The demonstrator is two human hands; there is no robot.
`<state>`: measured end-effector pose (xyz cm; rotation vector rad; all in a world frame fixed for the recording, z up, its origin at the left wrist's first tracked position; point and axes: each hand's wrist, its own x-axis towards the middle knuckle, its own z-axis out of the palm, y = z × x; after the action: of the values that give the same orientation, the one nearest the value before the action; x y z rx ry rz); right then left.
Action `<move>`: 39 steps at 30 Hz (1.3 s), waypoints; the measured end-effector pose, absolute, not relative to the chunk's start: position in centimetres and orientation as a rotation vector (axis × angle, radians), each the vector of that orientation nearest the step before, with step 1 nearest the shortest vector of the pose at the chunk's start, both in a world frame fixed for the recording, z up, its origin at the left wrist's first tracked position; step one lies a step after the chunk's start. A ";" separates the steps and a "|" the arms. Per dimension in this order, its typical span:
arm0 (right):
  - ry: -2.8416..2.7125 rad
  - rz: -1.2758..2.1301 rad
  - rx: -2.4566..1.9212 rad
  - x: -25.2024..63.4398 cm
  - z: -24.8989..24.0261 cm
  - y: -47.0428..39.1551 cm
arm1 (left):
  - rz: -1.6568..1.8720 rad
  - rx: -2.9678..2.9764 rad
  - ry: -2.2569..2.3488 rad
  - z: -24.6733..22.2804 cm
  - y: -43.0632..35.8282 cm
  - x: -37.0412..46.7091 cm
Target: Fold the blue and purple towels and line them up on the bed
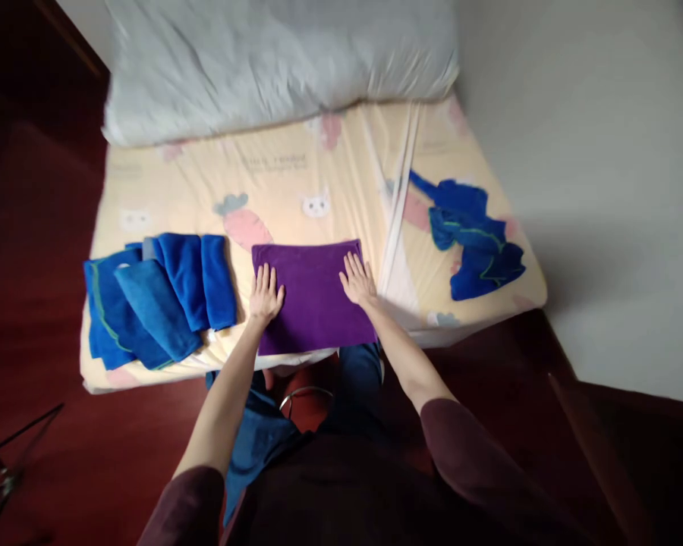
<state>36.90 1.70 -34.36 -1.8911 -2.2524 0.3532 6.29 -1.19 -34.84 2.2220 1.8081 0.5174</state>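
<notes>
A purple cloth (313,292), roughly rectangular, lies flat at the front edge of the bed, its near side reaching the mattress edge. On its left side rests my left hand (266,294), palm down with the fingers stretched out. My right hand (358,279) lies flat near the cloth's upper right corner, fingers spread. Neither hand grips anything. Left of the purple cloth are several blue folded cloths (159,292), overlapping one another. Over to the right, a crumpled blue cloth (478,239) with green edging lies in a loose heap.
The bed (296,178) has a pale yellow sheet printed with carrots and rabbits. A large grey bundle (284,61) spans its far end. A plain wall (609,189) borders the right side. Black thin metal legs (5,481) stand on the dark red floor at lower left.
</notes>
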 end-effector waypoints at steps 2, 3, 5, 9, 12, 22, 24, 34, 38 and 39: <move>-2.219 0.341 -1.858 36.5 -33.0 -0.6 | 0.487 2.236 1.828 -34.0 -4.0 6.0; -2.233 0.341 -1.783 36.4 -32.5 -2.4 | 0.463 2.263 1.801 -33.9 -6.0 5.7; -2.273 0.375 -1.596 37.0 -32.4 -6.9 | 0.455 2.292 1.769 -34.2 -10.7 4.7; -2.386 0.533 -1.330 40.0 -33.8 -15.6 | 0.421 2.360 1.651 -35.4 -19.3 2.0; -2.345 0.528 -1.335 42.0 -35.0 -18.3 | 0.378 2.406 1.573 -35.8 -21.8 0.4; -2.198 0.405 -1.371 42.0 -36.3 -17.3 | 0.413 2.482 1.466 -34.5 -19.1 1.6; -2.086 0.387 -1.419 42.0 -36.5 -17.3 | 0.412 2.459 1.466 -34.7 -19.0 1.8; -1.701 0.535 -1.460 42.7 -37.2 -16.3 | 0.821 1.959 1.713 -35.0 -17.1 0.8; -1.584 0.656 -1.444 43.2 -38.3 -15.4 | 0.886 1.841 1.708 -35.5 -16.1 0.3; -1.557 0.691 -1.443 43.3 -38.6 -15.1 | 0.902 1.816 1.701 -35.6 -15.9 0.2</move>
<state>43.34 -15.11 -38.59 -1.4431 -1.5570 0.6909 0.18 -15.89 -35.61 1.8160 1.7013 0.9019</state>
